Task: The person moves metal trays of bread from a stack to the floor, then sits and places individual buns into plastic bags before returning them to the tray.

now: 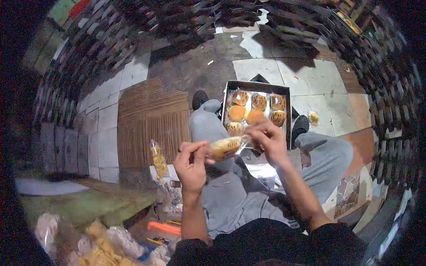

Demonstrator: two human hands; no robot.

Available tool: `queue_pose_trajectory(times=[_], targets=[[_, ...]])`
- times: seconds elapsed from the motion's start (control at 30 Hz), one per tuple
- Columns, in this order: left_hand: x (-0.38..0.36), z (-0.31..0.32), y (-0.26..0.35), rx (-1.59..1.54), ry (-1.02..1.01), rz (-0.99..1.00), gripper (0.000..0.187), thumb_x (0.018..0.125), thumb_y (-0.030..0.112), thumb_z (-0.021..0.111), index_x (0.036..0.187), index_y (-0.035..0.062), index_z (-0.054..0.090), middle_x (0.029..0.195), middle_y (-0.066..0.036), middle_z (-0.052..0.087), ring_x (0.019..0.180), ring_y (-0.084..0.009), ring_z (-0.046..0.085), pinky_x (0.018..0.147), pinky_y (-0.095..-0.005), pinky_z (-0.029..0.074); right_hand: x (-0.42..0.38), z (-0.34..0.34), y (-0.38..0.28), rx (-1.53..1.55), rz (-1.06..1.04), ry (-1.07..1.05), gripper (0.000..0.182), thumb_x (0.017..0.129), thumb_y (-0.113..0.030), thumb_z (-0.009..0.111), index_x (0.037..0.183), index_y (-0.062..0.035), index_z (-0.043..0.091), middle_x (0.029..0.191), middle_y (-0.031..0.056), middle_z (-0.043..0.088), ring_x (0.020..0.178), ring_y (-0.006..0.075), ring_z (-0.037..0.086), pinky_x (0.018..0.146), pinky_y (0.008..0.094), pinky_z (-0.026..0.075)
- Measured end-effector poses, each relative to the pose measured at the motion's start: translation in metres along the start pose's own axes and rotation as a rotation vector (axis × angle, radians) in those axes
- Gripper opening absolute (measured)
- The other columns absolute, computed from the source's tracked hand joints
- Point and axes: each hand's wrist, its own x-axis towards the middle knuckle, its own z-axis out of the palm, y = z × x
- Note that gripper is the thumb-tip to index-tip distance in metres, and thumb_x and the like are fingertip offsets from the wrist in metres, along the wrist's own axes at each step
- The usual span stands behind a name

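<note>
A bread bun in a see-through plastic wrapper (pixel 225 147) is held up between my two hands, over my lap. My left hand (pixel 191 166) pinches its left end between thumb and fingers. At the opposite end, my right hand (pixel 266 136) grips the gathered plastic with closed fingers. Just beyond is a black-sided box (pixel 289 102) holding several round buns (pixel 258 103), some brown-streaked and some plain golden. My right hand hides part of the box's near side. The fingers are slightly blurred.
Crossed grey-trousered legs (pixel 328 155) flank the box. A bag of yellow snacks (pixel 157 162) stands on the floor at left. One small packet (pixel 313 118) lies right of the box. Plastic bags (pixel 104 248) and an orange tool (pixel 164 228) are at lower left. Stacked dark slats (pixel 177 22) surround the floor.
</note>
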Motion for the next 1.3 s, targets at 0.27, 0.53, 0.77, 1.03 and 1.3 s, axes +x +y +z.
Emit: queue_pose_trajectory(times=[0.27, 0.53, 0.77, 1.03, 1.3], targets=[[0.042, 0.015, -0.002, 0.11, -0.015, 0.171, 0.012, 0.09, 0.008, 0.075, 0.089, 0.0021, 0.064, 0.078, -0.007, 0.064, 0.071, -0.0163, 0.062, 0.064, -0.0323, 0.049, 0.04, 0.013, -0.034, -0.138, 0.076, -0.144, 0.012, 0.086, -0.013, 0.077, 0.091, -0.0027, 0.073, 0.08, 0.0007, 0.068, 0.07, 0.0098, 0.059, 0.062, 0.0257, 0.047], [-0.018, -0.029, -0.016, 0.157, 0.023, -0.373, 0.018, 0.096, 0.016, 0.07, 0.095, 0.0009, 0.06, 0.079, -0.005, 0.063, 0.056, -0.0115, 0.056, 0.045, -0.0291, 0.044, 0.009, 0.029, 0.098, 0.543, 0.643, -0.253, 0.021, 0.099, -0.022, 0.066, 0.087, -0.0059, 0.059, 0.068, 0.0037, 0.057, 0.045, 0.0137, 0.051, 0.042, 0.0283, 0.04], [-0.054, 0.031, -0.021, 0.024, -0.021, -0.43, 0.043, 0.094, 0.007, 0.066, 0.136, 0.0039, 0.056, 0.118, -0.015, 0.057, 0.103, -0.0238, 0.063, 0.065, -0.0329, 0.058, -0.003, 0.024, 0.104, 0.586, 0.636, -0.058, 0.04, 0.097, -0.04, 0.068, 0.117, -0.0053, 0.062, 0.096, 0.0081, 0.068, 0.077, 0.016, 0.067, 0.052, 0.0286, 0.053], [-0.071, 0.074, -0.008, 0.91, -0.715, 0.183, 0.076, 0.085, 0.034, 0.076, 0.15, 0.0142, 0.044, 0.156, -0.022, 0.035, 0.146, -0.0443, 0.029, 0.117, -0.0616, 0.018, 0.022, -0.111, 0.215, 0.188, 0.579, 0.056, 0.056, 0.086, -0.036, 0.076, 0.131, -0.0044, 0.063, 0.117, 0.0081, 0.07, 0.105, 0.0196, 0.065, 0.085, 0.0338, 0.054], [-0.064, -0.068, -0.128, 0.745, -0.146, -0.114, 0.065, 0.095, 0.03, 0.064, 0.15, 0.0035, 0.04, 0.159, -0.025, 0.028, 0.147, -0.042, 0.023, 0.118, -0.0615, 0.016, -0.002, -0.165, 0.19, -0.905, 0.236, 0.444, 0.039, 0.098, -0.035, 0.062, 0.101, 0.0032, 0.067, 0.096, 0.0265, 0.069, 0.087, 0.0433, 0.068, 0.075, 0.047, 0.052]])
